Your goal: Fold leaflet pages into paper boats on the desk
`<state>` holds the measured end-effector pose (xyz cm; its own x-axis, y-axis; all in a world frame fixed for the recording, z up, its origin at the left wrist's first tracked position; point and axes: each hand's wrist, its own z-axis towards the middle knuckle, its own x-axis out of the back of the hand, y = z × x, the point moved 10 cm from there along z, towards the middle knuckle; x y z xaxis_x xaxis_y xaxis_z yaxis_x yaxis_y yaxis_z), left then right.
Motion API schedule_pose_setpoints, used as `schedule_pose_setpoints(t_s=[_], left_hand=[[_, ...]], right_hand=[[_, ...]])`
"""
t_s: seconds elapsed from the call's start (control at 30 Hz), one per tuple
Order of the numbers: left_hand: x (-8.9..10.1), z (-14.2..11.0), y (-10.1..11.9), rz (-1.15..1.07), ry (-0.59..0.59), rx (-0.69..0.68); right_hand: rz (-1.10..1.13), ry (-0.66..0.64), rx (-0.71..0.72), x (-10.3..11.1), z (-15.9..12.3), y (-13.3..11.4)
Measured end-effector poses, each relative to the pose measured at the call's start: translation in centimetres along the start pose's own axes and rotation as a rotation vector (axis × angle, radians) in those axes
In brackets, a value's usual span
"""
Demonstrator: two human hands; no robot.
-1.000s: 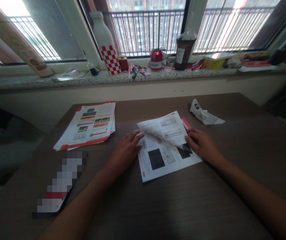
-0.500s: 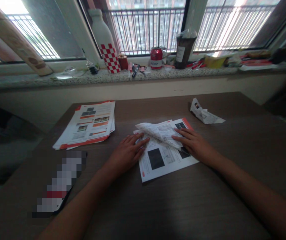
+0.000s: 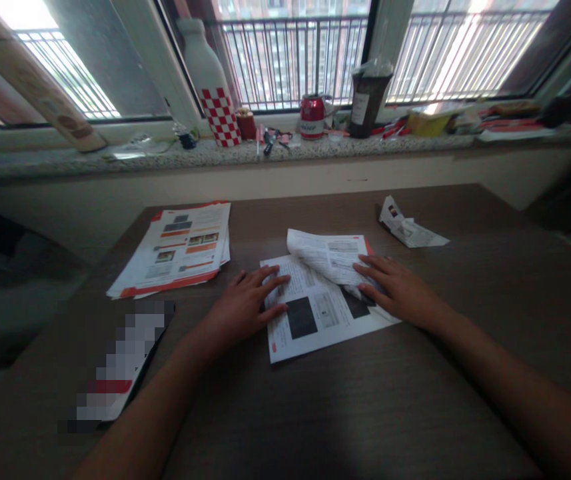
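Note:
A printed sheet of paper (image 3: 315,333) lies at a slant on the brown table (image 3: 285,420). Its far part is curled over toward the right, with the raised flap showing printed text. My left hand (image 3: 245,300) rests with spread fingers on the sheet's left edge. On the right, my right hand (image 3: 398,287) lies with fingers apart over the curled flap and the sheet's right side. Neither hand is closed round anything. A folded paper shape (image 3: 410,231) with pointed ends sits beyond my right hand.
A stack of printed sheets (image 3: 180,250) lies at the table's back left, with a phone (image 3: 122,363), its screen pixelated, in front of it. On the windowsill (image 3: 155,160) stand a white bottle with red checks (image 3: 218,100), a red can (image 3: 312,119) and a dark drink cup (image 3: 368,100).
The flap has shifted right and opened out, uncovering more of the sheet's left part. My left hand has slid left with the sheet's left edge; my right hand has moved slightly right.

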<state>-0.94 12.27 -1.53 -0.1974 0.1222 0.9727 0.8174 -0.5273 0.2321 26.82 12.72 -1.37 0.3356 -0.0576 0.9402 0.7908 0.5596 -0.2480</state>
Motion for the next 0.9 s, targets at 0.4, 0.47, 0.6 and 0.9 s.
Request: schedule_pose_setpoints(t_s=[0.4, 0.47, 0.6, 0.9], left_hand=[[0.9, -0.2, 0.2, 0.093, 0.028, 0.066], [0.8, 0.0, 0.8, 0.109, 0.082, 0.061], [0.0, 0.5, 2.4, 0.086, 0.105, -0.015], [-2.6, 1.0, 3.5, 0.095, -0.093, -0.078]], right_hand=[[0.011, 0.012, -0.059, -0.2, -0.2, 0.8], [0.004, 0.008, -0.061, -0.3, -0.1, 0.6], [-0.049, -0.024, -0.02, -0.5, 0.0, -0.2], [-0.155, -0.048, 0.068, -1.1, 0.1, -1.5]])
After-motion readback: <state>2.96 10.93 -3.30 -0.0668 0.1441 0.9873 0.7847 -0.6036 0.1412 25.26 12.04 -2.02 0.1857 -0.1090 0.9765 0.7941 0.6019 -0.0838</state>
